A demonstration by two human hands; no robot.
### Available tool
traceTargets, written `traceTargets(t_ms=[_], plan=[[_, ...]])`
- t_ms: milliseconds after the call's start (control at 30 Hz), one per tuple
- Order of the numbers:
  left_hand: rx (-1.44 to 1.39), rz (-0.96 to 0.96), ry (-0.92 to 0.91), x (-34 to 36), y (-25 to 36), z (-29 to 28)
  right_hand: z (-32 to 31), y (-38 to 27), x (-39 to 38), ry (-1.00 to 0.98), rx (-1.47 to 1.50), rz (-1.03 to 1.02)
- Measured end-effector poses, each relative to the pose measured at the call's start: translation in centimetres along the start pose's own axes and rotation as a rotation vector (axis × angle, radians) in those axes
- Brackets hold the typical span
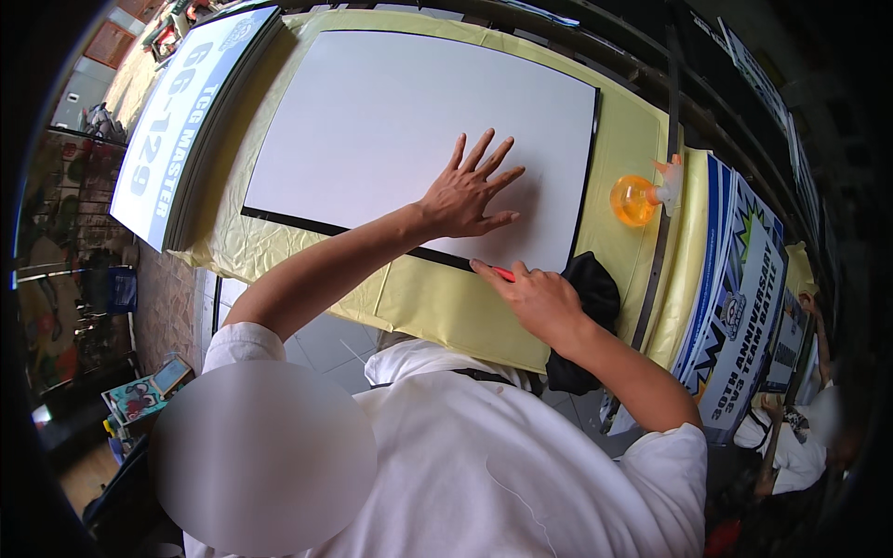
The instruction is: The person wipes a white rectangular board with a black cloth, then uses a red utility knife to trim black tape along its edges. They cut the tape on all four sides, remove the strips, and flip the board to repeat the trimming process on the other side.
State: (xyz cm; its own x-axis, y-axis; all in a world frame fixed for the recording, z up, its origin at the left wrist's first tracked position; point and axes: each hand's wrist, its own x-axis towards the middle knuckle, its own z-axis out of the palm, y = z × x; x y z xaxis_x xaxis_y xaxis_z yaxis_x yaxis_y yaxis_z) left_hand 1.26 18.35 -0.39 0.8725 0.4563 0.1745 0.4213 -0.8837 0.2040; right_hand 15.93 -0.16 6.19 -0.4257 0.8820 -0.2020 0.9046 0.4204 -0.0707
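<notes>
While left hand (470, 193) splays, right hand (541, 299) curled

Board (391, 130) on table (465, 321), spray bottle (635, 199) right of it, stacked signs (177, 139) left (both apart from it)

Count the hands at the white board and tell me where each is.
2: the left hand is spread over the white board; the right hand is at its near edge, holding a red tool. None there looks hidden.
</notes>
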Motion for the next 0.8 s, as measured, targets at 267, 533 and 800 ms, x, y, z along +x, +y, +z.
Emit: traceTargets(t_ms=[267,533,800], plan=[[0.009,0.005,-0.025,0.1,0.9,2.0,0.0,0.1,0.0,-0.073,0.062,0.023],[0.020,0.009,-0.030,0.1,0.9,1.7,0.3,0.8,-1.2,-0.065,-0.019,0.013],[-0.020,0.001,-0.022,0.1,0.9,1.6,-0.1,3.0,-4.4,-0.093,-0.040,0.033]])
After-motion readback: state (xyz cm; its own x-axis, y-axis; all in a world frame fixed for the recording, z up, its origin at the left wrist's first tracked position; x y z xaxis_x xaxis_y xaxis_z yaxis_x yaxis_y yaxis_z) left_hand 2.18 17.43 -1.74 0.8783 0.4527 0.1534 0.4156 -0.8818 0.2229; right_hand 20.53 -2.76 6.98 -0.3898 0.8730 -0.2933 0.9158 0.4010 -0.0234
